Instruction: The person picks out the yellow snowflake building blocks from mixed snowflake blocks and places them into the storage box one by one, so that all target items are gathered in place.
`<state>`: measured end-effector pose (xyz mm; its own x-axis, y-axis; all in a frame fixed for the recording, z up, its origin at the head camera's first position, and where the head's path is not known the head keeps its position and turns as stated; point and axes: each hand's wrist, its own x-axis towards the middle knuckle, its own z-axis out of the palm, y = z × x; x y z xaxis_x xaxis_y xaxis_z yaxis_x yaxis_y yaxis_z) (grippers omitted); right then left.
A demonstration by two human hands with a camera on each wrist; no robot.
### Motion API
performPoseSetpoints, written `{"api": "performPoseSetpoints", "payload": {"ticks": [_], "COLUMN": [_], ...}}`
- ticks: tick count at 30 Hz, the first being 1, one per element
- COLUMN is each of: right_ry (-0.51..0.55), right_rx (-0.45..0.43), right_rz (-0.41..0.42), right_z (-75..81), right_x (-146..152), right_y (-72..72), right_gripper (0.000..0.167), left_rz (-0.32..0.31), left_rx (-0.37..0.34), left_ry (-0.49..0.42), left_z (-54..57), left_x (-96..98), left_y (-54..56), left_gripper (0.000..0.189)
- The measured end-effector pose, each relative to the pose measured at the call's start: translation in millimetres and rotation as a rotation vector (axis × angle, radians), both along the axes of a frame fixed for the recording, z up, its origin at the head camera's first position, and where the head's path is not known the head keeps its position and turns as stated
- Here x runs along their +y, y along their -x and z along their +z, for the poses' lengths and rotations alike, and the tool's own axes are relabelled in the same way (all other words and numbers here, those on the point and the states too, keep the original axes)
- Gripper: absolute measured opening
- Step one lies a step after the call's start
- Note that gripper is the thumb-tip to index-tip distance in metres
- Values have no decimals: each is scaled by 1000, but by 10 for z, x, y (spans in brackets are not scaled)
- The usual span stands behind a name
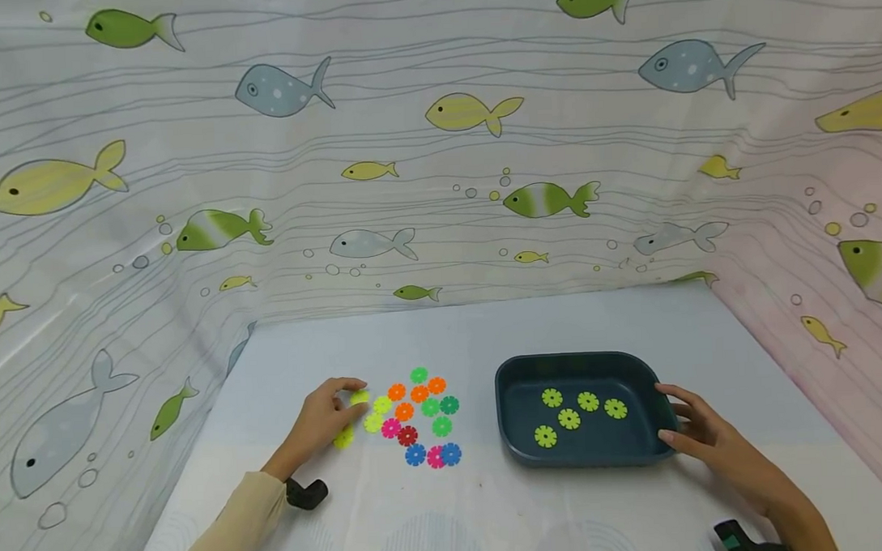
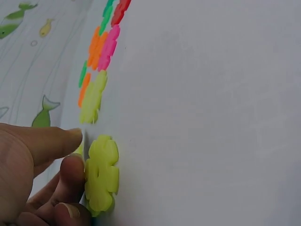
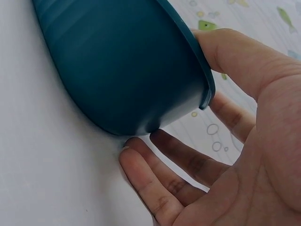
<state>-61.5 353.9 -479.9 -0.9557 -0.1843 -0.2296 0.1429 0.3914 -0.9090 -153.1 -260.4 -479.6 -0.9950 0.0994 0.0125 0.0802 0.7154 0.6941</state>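
At the left of the loose discs, my left hand [image 1: 322,416] has thumb and index finger spread about a yellow notched disc [image 1: 359,397]. In the left wrist view only a sliver of that disc shows past the thumb, and the other fingers curl beneath. Another yellow disc [image 2: 101,174] lies flat close by these fingers. My right hand [image 1: 709,428] holds the right end of a dark blue tub [image 1: 586,461], thumb and index finger over the rim [image 3: 190,40]. Its other fingertips [image 3: 134,157] are low by the outer wall. Several yellow discs [image 1: 569,418] lie inside the tub.
Loose discs in orange [image 1: 404,411], green [image 1: 442,426], pink [image 1: 391,428], dark red [image 1: 408,435] and blue [image 1: 415,455] lie flat between the left hand and the tub. A fish-patterned sheet [image 1: 439,219] rises behind and beside the white table [image 1: 486,517].
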Motion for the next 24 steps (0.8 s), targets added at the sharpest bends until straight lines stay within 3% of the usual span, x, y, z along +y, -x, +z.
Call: {"api": "performPoseSetpoints", "payload": {"ticks": [13,24], "right_ry": [8,4], "right_rx": [-11,-8], "right_rz": [3,-1], "right_z": [-1,-5], "right_x": [-22,-17], "right_y": [-16,-5], "right_gripper": [76,76], "left_rz": [9,58], "left_rx": [-7,-17], "left_ry": [3,91], "left_z": [16,32], "left_x": [-18,-14], "left_y": [-3,-18], "left_gripper": [35,34]}}
